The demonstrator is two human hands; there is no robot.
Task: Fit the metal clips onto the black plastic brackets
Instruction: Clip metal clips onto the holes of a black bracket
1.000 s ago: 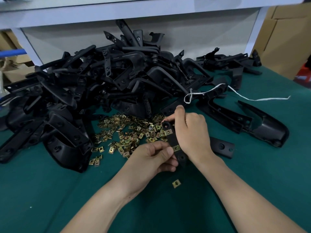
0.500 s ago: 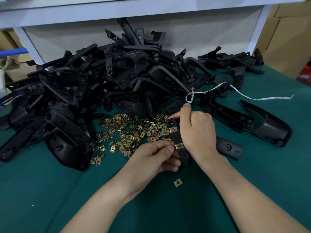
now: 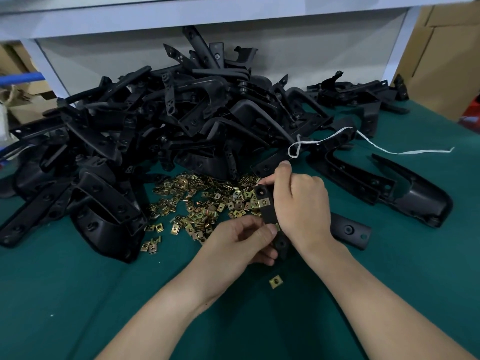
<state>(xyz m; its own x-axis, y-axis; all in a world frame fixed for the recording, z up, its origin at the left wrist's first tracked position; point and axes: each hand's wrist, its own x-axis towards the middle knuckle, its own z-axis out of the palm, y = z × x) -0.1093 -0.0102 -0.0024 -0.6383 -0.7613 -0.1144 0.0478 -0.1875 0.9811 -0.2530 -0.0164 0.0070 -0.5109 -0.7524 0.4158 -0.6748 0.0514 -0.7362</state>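
1. Held part. One black bracket [image 3: 267,215] is held between both hands above the green bench [image 3: 78,294], near the centre of the view. It is a narrow strip. Its far end lies beside the loose clips and its near end shows below the left thumb.

2. Right hand [image 3: 302,203]. The fingers are curled round the right edge of the bracket. The thumb tip touches its far end.

3. Left hand [image 3: 241,242]. The fingers are curled. The thumb presses on the left edge of the bracket at mid-length, so this hand pinches the strip.

4. Fitted clips. One metal clip [image 3: 264,203] sits on the bracket near its far end. A second clip [image 3: 277,227] shows at mid-length, mostly hidden by the left thumb. How far it is seated cannot be told.

5. Loose stock.
- A pile of clips [image 3: 200,203] lies on the bench just left of the hands.
- A single clip [image 3: 275,282] lies apart on the near side.
- A large heap of brackets [image 3: 168,126] fills the far and left part of the bench and touches the pile of clips.
- A long bracket [image 3: 415,196] lies alone to the right.
- A short black piece [image 3: 350,229] shows just right of the right wrist. Whether it joins the held bracket cannot be told.

6. Surroundings. A white cord [image 3: 420,152] trails across the far right of the bench. Cardboard boxes [image 3: 446,61] stand at the far right.
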